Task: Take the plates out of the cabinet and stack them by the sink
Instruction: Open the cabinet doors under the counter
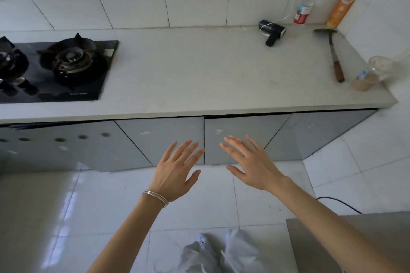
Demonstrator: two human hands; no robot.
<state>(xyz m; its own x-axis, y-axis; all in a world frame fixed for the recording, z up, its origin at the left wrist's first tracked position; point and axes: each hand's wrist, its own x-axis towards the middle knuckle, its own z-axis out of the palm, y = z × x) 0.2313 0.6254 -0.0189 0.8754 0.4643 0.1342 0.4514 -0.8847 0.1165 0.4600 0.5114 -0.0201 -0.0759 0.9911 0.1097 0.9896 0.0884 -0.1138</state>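
**Both hands spread before closed cabinet doors**

At lower centre the left hand, bangles at its wrist, and the right hand hover side by side, fingers spread, holding nothing. Just beyond them, at mid-frame, the grey cabinet has its doors closed, hiding whatever is inside. Above it runs the white countertop, with a black gas stove at its left and a spatula and two bottles at upper right.

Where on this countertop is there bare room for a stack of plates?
Bare: the wide stretch of countertop between the stove and the black device. Crowded: the right end, with red-capped bottle, orange bottle, spatula and jar.
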